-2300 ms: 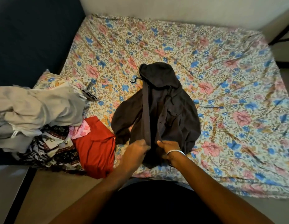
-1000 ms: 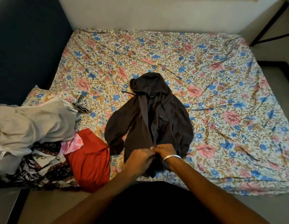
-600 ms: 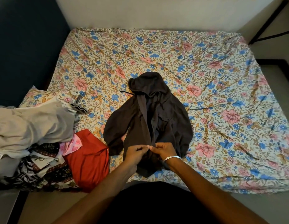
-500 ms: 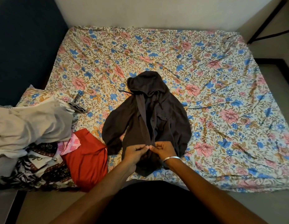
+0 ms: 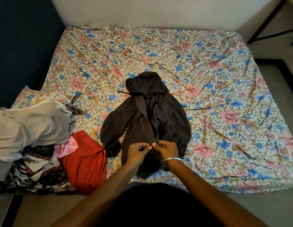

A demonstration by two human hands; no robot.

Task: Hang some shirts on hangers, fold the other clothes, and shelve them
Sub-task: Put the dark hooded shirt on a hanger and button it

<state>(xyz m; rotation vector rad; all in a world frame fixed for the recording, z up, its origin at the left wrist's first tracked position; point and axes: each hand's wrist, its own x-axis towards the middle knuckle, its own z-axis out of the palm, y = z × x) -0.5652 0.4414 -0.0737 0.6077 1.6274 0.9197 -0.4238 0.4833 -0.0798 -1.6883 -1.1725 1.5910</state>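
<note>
Left hand (image 5: 138,151) and right hand (image 5: 167,149) meeting fingertip to fingertip, each pinching the front edge of the dark hoodie (image 5: 147,118) lying mid-bed (image 5: 224,79), clothes pile (image 5: 36,141) at left cut off by frame, whatever is pinched too small to tell

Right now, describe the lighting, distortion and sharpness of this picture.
Head view: dim, warm light; wide-angle bending curves the floral bedsheet edges; dark hooded shirt loses fold detail in shadow; both hands, left hand and right hand, reasonably sharp; corners darker.
</note>
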